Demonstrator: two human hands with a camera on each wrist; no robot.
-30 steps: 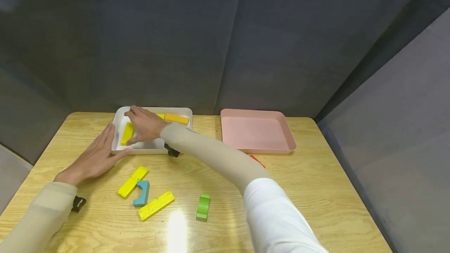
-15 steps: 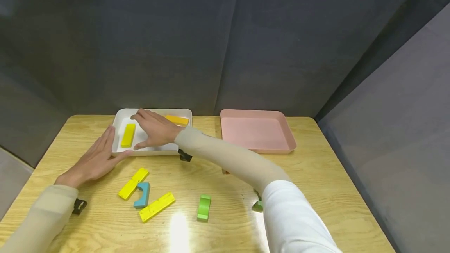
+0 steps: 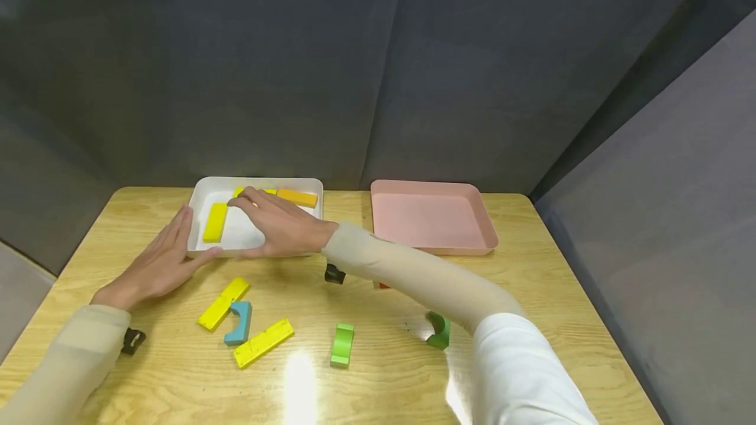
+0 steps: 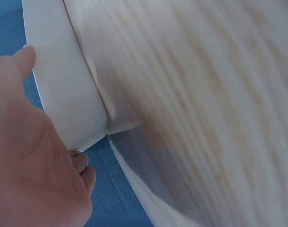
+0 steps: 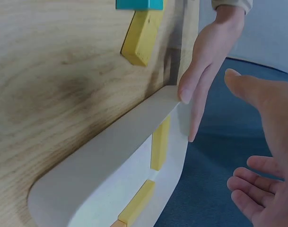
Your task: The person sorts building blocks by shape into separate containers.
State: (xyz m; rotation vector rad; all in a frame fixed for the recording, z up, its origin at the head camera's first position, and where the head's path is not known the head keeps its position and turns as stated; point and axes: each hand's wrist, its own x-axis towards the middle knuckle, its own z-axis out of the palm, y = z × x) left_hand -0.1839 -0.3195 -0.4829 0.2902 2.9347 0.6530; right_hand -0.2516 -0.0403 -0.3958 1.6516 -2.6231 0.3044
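My left hand (image 3: 156,267) rests against the left end of the white tray (image 3: 248,218), its thumb on the front corner and its straight fingers along the side. My right hand (image 3: 286,223) hovers over the tray's middle and front rim. Its thumb and fingers are spread apart and, in the right wrist view, hold nothing. Inside the tray, a yellow block (image 3: 215,222) lies along the left end. A second yellow block (image 5: 137,202) lies along the back wall, partly hidden by my right hand in the head view. It meets an orange block (image 3: 297,198).
A pink tray (image 3: 434,218) stands to the right. Nearer on the table lie yellow blocks (image 3: 263,344), a blue arch-shaped block (image 3: 239,325), a light green block (image 3: 342,345) and a dark green arch-shaped block (image 3: 439,331). A red piece (image 3: 384,286) shows beneath my right forearm.
My right hand has moved right and toward me, away from the yellow block at the tray's left end. The dark green block has come out from behind my arm. My left hand stays put.
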